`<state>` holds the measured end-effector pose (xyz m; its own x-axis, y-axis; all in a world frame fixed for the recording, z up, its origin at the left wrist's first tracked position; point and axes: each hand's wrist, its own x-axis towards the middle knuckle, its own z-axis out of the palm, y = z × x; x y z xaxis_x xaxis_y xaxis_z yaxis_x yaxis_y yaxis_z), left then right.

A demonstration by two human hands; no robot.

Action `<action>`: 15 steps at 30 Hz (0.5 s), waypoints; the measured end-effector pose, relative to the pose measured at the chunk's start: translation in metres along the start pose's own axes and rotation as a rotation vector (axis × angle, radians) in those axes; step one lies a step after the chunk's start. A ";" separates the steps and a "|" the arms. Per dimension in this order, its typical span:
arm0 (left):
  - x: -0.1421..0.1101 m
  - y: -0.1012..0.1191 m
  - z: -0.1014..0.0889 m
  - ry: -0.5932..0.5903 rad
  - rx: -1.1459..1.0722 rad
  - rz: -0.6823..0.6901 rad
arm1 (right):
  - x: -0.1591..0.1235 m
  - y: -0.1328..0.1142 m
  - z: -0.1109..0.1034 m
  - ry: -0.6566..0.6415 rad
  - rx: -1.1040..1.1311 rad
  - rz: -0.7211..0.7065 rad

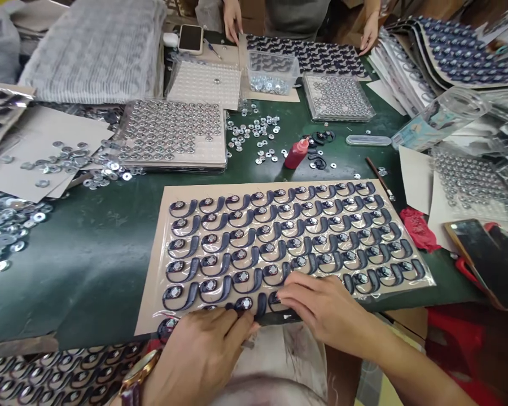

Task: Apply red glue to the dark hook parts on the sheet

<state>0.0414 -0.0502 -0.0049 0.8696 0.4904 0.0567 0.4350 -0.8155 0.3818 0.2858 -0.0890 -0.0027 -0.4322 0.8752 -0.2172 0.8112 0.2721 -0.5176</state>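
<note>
A brown card sheet [152, 293] lies on the table in front of me, carrying rows of dark hook-shaped pieces [242, 257] with round silver centres under clear film. My left hand [209, 344], wearing a gold watch at the wrist, curls its fingers over the sheet's near edge, beside the lowest row. To its right, my right hand [325, 307] has its fingers bent and close together on the same edge, thumb low against the near-row pieces. Both sets of fingertips are partly hidden, so whether they also pinch a single piece does not show.
Loose metal discs [8, 225] are heaped at the left. A red dropper bottle [297, 153], a clear plastic tub [273, 73] and disc-covered trays [171, 132] stand beyond the sheet. A phone [486, 259] lies at the right. Across the table, a co-worker's hands [232, 20] touch another sheet.
</note>
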 end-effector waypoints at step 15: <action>-0.006 -0.005 -0.015 0.277 0.009 0.040 | -0.021 0.011 -0.018 0.488 0.086 0.066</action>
<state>0.0305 -0.0443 0.0065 0.7896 0.5222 0.3223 0.4046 -0.8379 0.3664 0.3107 -0.0970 0.0111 -0.1298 0.9801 0.1503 0.7862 0.1941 -0.5867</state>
